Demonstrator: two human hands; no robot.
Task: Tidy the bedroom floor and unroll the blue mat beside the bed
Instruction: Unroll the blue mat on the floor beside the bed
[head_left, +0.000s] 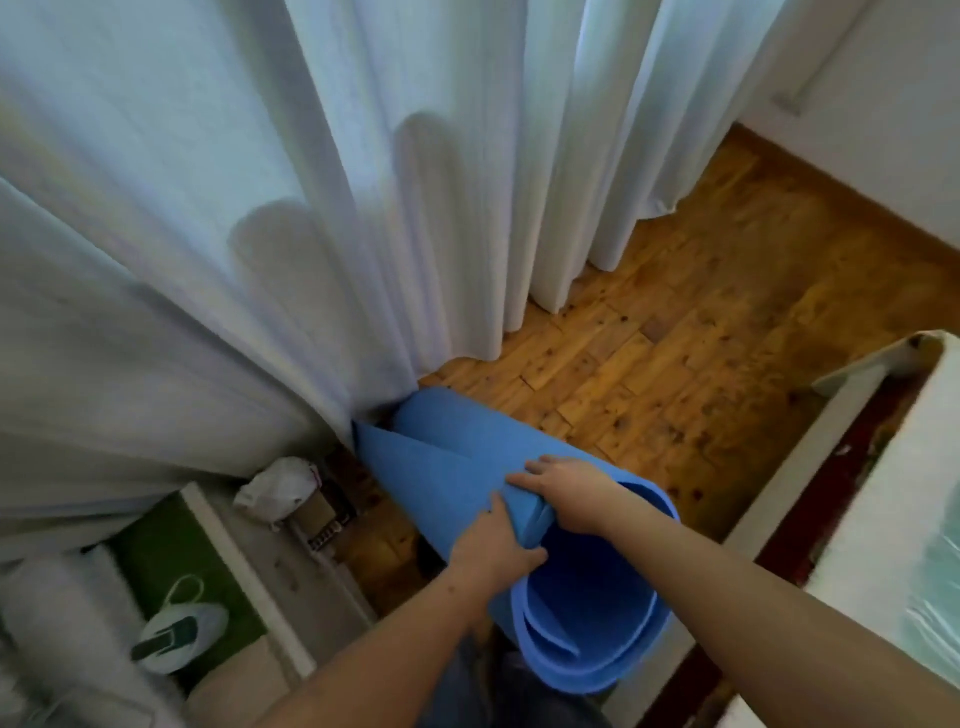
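Note:
The blue mat is a loose roll standing tilted, its far end on the wooden floor against the white curtain, its open near end pointing up at me. My left hand grips the mat's outer flap near the open end. My right hand is closed on the same flap edge from the other side, fingers over the top. The bed shows at the right edge, its pale side and frame partly in view.
A long white curtain hangs at the left and back. A white sneaker lies on a green surface at the lower left. A crumpled white bag and a small box sit beside the mat. Wooden floor stretches toward the back right.

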